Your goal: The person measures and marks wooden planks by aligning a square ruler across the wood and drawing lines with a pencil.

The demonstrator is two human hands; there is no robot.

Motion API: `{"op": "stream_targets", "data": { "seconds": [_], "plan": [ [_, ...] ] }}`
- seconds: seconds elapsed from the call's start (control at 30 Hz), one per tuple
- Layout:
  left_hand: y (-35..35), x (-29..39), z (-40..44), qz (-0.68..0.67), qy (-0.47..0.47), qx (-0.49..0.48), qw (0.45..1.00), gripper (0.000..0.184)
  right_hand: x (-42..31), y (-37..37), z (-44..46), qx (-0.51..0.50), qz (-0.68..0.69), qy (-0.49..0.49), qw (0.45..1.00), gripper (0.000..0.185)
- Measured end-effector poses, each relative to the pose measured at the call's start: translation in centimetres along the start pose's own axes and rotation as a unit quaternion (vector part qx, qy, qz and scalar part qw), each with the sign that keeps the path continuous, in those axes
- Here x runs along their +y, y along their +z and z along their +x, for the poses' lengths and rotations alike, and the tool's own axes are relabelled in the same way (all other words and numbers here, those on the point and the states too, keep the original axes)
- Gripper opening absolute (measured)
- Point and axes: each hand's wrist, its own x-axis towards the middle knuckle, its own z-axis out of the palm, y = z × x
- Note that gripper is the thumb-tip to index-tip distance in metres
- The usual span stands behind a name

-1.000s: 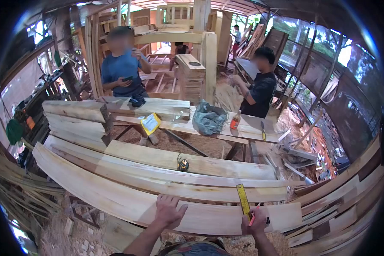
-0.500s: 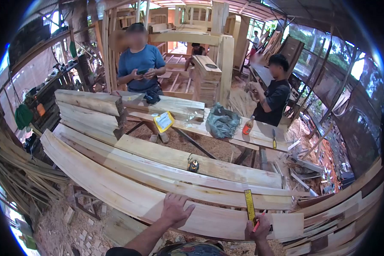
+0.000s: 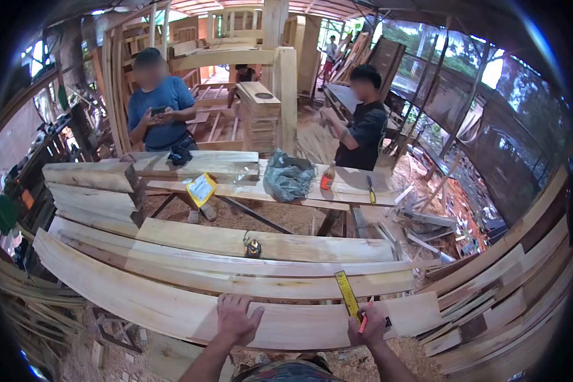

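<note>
A long pale wooden plank (image 3: 172, 293) lies crosswise in front of me. My left hand (image 3: 237, 319) rests on its near part with the fingers extended over the wood and the thumb apart. Toward the plank's right end, my right hand (image 3: 368, 325) is closed around a yellow-bladed try square (image 3: 345, 291) and a red pencil (image 3: 363, 320). The square's blade points away from me across the plank, past its far edge. My palm covers most of the square's dark handle. Farther back, a tape measure (image 3: 253, 248) sits on another board (image 3: 312, 247).
Stacked thick boards (image 3: 89, 178) stand at the left. A bench (image 3: 242, 188) beyond carries a grey plastic bag (image 3: 289, 177), an orange-labelled bottle (image 3: 327, 177) and a yellow-handled tool (image 3: 371, 190). Two people stand behind it. More planks (image 3: 490, 305) are piled at right.
My view has turned, so the scene sits farther left in the picture. Both hands remain near the same parts of the plank, and the square's blade appears more tilted leftward.
</note>
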Motion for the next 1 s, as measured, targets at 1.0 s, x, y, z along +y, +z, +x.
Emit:
{"op": "stream_targets", "data": {
  "seconds": [1.0],
  "plan": [
    [0.0,-0.1,0.0,-0.021,0.01,0.017,1.0,0.038,-0.4,-0.3,0.3,0.001,-0.003,0.008,1.0,0.032]
  ]
}}
